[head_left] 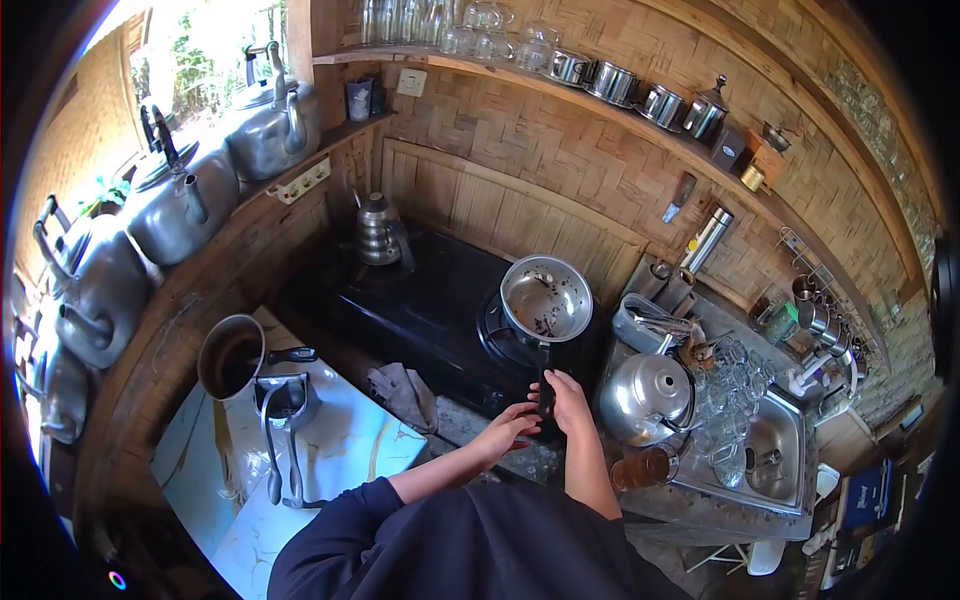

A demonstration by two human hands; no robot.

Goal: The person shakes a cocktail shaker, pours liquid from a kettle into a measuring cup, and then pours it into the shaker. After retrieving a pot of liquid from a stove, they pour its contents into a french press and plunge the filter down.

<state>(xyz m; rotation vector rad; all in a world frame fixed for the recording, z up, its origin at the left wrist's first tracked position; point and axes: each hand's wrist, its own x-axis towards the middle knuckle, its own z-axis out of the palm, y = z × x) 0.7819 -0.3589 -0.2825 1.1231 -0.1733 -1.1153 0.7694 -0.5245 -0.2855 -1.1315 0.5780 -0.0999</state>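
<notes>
A steel saucepan (530, 278) sits over the stove's right burner, its inside spotted with brown residue and dark bits. Its black handle (545, 372) points toward me, and my right hand (572, 402) is closed around it. My left hand (505, 436) is beside the handle's near end at the front of the black stove (420, 310), its fingers loosely extended and apart. A crumpled grey cloth (403, 396) lies on the stove's front edge, left of my left hand. Right of my right hand stands a large steel kettle (648, 398).
A gooseneck kettle (378, 232) stands at the stove's back left. On the marble-look board (345, 455) are a brown-stained pan (232, 357) and a metal press (285, 410). Glasses (728, 400) crowd beside the sink (775, 445). A jar of brown liquid (642, 468) sits near my right forearm.
</notes>
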